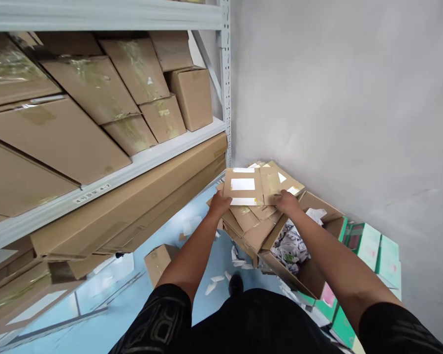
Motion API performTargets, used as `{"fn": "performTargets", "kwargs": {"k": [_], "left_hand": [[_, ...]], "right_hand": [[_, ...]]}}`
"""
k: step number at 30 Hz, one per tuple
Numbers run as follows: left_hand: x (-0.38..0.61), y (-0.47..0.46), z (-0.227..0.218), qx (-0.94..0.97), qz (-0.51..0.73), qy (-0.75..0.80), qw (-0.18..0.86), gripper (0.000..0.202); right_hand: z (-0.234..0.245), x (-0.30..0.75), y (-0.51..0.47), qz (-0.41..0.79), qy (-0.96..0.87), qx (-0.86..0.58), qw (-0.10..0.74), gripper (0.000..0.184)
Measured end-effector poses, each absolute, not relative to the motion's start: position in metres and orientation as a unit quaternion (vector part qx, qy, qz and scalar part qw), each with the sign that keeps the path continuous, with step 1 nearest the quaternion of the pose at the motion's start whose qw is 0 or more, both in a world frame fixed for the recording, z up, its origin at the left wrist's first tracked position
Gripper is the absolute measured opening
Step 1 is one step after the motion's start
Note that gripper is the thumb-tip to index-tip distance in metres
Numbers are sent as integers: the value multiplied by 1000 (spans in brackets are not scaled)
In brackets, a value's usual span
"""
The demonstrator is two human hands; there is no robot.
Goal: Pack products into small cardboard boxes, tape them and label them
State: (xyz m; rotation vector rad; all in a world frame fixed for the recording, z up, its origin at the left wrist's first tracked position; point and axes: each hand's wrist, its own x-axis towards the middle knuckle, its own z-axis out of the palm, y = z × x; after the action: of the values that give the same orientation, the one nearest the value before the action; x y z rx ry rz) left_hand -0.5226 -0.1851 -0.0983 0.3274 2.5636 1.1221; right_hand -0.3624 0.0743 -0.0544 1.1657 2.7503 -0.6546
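The person stood by the grey wall (339,88), both arms stretched down over a pile of flat cardboard (258,233), with a flattened carton (243,185) bearing white labels lying level between the hands. The left hand (219,204) had its near left corner, thumb on top and nearly closed on the edge, the other fingers mostly out of sight. The right hand (287,202) gripped the near edge toward the right end, its thumb laid over the board; how far its fingers curled underneath I could not tell. The carton rested on or just above the pile; I could not make out which. Just right of it an open box (315,201) held crumpled paper (290,246), and green boxes (369,246) stood beyond that. To the left, a metal shelf (177,150) carried brown boxes (197,101), some taped. Paper scraps (214,284) lay on the blue floor (192,305) near a dark shoe (236,284) and a small box (157,263).
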Motion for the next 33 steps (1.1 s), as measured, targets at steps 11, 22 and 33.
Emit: {"fn": "performTargets", "kwargs": {"k": [11,22,33], "left_hand": [[-525,-189,-120,48,549,790,270,35],[-485,-219,-65,78,792,534,287,53],[-422,-184,-30,233,714,501,430,59]], "right_hand": [[-78,-395,107,-296,802,520,5,52],[-16,-332,80,-669,608,406,-133,32],[4,-161,60,-650,557,408,-318,39]]}}
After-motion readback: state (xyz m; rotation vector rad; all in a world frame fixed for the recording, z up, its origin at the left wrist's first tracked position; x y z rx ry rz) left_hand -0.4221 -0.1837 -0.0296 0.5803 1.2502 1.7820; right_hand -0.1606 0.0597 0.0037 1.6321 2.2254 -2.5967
